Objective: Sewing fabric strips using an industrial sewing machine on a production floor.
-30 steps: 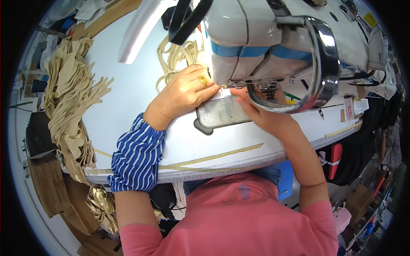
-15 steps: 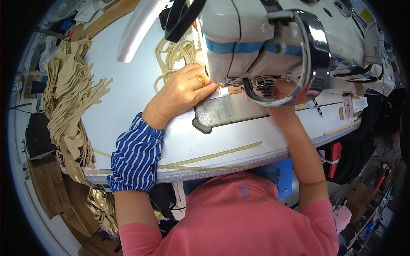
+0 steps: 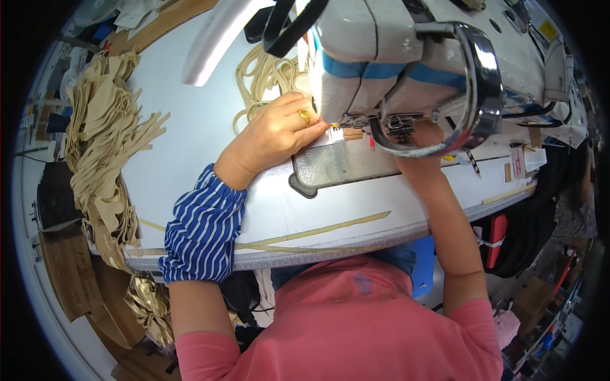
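Observation:
The white-and-blue sewing machine (image 3: 349, 44) has a metal bed plate (image 3: 318, 165) below its needle and presser parts. My left hand (image 3: 279, 133), with a gold ring and a striped sleeve cover below it, has its thumb and finger pressed together just left of the presser foot (image 3: 346, 122), on something too small to make out. Beige straps (image 3: 254, 73) lie in loops just beyond it. My right hand (image 3: 422, 143) reaches in behind the curved chrome bar (image 3: 480, 89) at the right of the needle area, and its fingers are mostly hidden.
A pile of beige fabric strips (image 3: 101, 146) hangs over the left end of the white table (image 3: 171, 159), above cardboard (image 3: 70, 273). A white lamp arm (image 3: 210, 38) crosses above. At the right are small tools and slips (image 3: 518, 162), dark material (image 3: 527, 235) and a red object (image 3: 497, 241).
My right hand has moved rightward and up from the bed plate to behind the chrome bar, uncovering the plate's right part. My left hand stays beside the presser foot.

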A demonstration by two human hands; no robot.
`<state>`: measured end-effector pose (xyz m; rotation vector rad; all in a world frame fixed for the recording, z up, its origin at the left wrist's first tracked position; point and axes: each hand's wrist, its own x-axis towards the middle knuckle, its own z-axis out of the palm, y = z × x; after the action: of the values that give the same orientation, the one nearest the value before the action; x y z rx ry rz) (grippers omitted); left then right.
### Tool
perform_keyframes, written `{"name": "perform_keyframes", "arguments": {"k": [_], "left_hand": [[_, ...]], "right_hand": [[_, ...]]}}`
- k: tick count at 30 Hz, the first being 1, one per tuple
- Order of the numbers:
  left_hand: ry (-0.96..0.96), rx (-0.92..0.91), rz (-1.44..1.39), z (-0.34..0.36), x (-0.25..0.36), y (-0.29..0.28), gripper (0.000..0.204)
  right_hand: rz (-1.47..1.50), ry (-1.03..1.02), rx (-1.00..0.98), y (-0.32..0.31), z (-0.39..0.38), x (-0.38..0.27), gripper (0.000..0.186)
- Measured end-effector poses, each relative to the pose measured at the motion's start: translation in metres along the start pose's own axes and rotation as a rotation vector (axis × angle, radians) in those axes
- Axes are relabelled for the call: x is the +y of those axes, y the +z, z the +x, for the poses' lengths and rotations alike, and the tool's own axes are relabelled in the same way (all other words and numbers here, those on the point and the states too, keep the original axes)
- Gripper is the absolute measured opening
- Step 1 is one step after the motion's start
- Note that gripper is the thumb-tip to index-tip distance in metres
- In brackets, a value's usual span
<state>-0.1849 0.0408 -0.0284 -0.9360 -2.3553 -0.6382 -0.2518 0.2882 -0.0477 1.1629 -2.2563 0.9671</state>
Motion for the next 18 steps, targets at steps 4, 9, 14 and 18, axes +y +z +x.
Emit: {"name": "perform_keyframes", "arguments": {"k": [4, 9, 14, 18], "left_hand": [[0.027, -0.001, 0.042, 0.000, -0.002, 0.000, 0.006], [0.026, -0.009, 0.060, -0.003, -0.008, 0.001, 0.009], [-0.032, -0.027, -0.012, -0.006, -0.011, 0.003, 0.009], [-0.030, -0.019, -0.023, -0.003, -0.010, 0.001, 0.009]], "right_hand": [[0.009, 0.034, 0.010, 0.001, -0.001, 0.001, 0.012], [0.029, 0.007, 0.045, 0.003, 0.002, -0.001, 0.014], [0.046, 0.019, 0.074, 0.006, 0.004, -0.002, 0.017], [0.015, 0.062, 0.022, 0.005, -0.002, 0.001, 0.019]]}}
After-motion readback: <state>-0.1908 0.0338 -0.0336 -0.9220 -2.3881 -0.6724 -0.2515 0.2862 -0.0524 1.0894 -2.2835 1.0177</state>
